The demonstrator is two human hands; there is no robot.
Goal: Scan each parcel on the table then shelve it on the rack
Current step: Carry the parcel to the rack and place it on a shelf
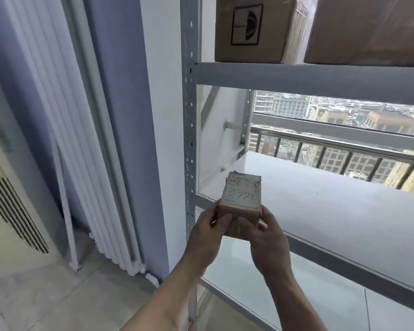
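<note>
cardboard boxes top rack; post beside parcel.

Small brown parcel, label marked 8772, at grey rack's shelf edge.

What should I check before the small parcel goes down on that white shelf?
1. Grip: left hand and right hand both hold the small parcel: ok.
2. Landing spot: the white shelf beyond the parcel is bare where visible: ok.
3. Clearance above: the shelf beam overhead sits well above the parcel: ok.
4. Side clearance: the parcel is close to the rack upright, slightly to its right: ok, but watch it.
5. Label: handwritten side faces up, readable: ok.
6. Scanned already: cannot tell.
</note>
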